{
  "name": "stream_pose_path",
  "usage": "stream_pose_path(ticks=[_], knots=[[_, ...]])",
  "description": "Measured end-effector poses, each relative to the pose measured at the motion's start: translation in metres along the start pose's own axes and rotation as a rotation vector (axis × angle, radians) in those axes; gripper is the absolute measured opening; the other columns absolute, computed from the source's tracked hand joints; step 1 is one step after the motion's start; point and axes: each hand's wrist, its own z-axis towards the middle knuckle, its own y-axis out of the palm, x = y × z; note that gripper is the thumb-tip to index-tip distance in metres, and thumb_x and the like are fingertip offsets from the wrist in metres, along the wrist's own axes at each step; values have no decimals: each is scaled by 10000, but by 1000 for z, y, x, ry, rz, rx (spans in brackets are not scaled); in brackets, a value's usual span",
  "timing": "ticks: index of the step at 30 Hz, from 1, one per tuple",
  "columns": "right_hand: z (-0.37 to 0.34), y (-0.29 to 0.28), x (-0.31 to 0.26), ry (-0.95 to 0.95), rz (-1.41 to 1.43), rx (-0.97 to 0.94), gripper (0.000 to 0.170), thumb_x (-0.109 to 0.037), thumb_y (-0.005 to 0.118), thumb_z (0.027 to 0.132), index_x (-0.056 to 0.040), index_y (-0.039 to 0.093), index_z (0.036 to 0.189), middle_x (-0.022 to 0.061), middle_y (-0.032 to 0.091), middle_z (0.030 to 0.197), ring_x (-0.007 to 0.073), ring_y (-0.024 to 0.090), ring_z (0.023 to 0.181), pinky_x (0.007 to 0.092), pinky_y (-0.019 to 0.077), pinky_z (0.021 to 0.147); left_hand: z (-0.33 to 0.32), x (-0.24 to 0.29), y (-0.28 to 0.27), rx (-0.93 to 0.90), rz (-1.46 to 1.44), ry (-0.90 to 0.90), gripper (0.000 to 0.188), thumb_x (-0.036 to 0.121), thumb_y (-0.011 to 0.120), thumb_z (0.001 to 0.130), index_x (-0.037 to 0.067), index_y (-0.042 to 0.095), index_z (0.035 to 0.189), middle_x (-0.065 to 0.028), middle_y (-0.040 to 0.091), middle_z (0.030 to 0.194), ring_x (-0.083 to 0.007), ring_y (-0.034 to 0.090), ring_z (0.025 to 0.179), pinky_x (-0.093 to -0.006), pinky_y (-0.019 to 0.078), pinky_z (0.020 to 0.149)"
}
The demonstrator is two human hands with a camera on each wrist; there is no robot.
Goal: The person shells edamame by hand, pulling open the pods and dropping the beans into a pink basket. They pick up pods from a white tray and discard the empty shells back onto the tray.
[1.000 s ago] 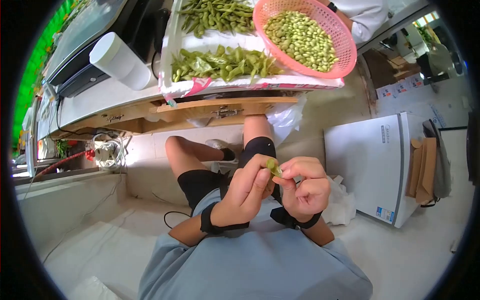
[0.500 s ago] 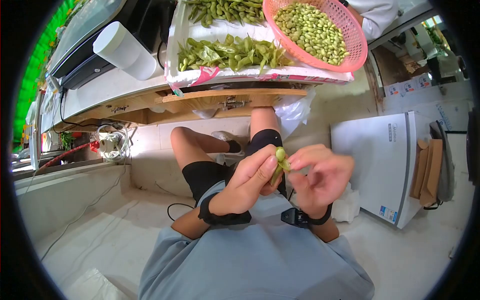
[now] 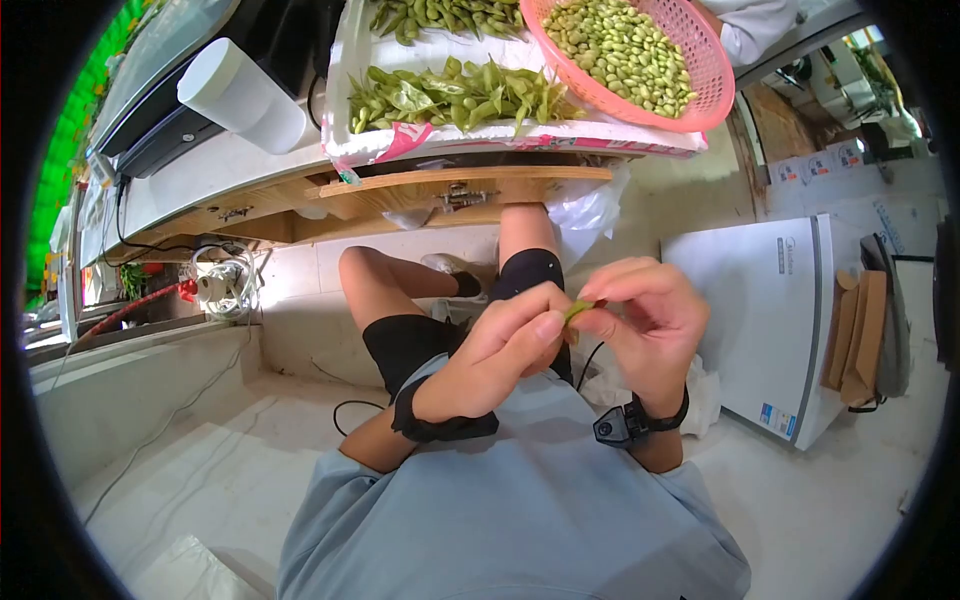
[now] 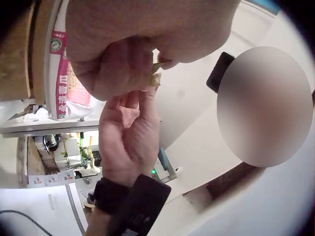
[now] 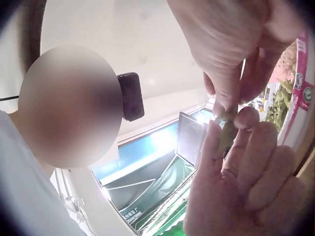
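A green edamame pod (image 3: 577, 309) is held in front of the lap, between both hands. My left hand (image 3: 500, 352) grips its lower part between thumb and curled fingers. My right hand (image 3: 655, 320) pinches the upper end with thumb and forefinger. Seen from the right wrist, the pod (image 5: 226, 136) stands between the left thumb and fingers, the right fingertips at its top. In the left wrist view only a small piece of pod (image 4: 156, 78) shows; the hands hide the rest.
Beyond the knees, a white foam tray (image 3: 450, 55) bears heaps of edamame pods (image 3: 465, 95). A pink basket (image 3: 715, 85) of shelled beans (image 3: 630, 50) sits on its right side. A white cup (image 3: 240, 95) stands left, and a small fridge (image 3: 750, 310) at right.
The right hand moved away from the pod to the right, fingers spread, then came back to pinch its end. A bean showing at the pod's tip half a second ago is out of sight.
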Motion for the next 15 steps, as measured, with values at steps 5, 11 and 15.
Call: stream_pose_path(ticks=[5, 11, 15], knots=[[-3, 3, 0, -106, -116, 38, 235, 101, 795, 728, 23, 666, 908, 134, 714, 904, 183, 684, 829, 266, 530, 705, 8, 3, 3, 85, 19, 103, 196, 204, 520, 1035, 14, 562, 1059, 42, 485, 752, -20, 370, 588, -199, 287, 510], [-7, 6, -3, 56, -8, 27, 175, 104, 760, 778, 43, 665, 911, 141, 711, 899, 173, 685, 813, 259, 546, 728, 6, 8, -2, 74, -190, -80, 230, 236, 494, 1052, 28, 569, 988, 59, 413, 643, -16, 300, 509, -210, 217, 454], [-8, 5, -5, 212, 142, 54, 143, 84, 724, 834, 52, 656, 954, 137, 706, 910, 151, 681, 832, 253, 551, 765, 7, 9, -5, 19, -204, -141, 241, 246, 489, 1052, 32, 549, 959, 59, 376, 596, -31, 276, 485, -224, 200, 449]])
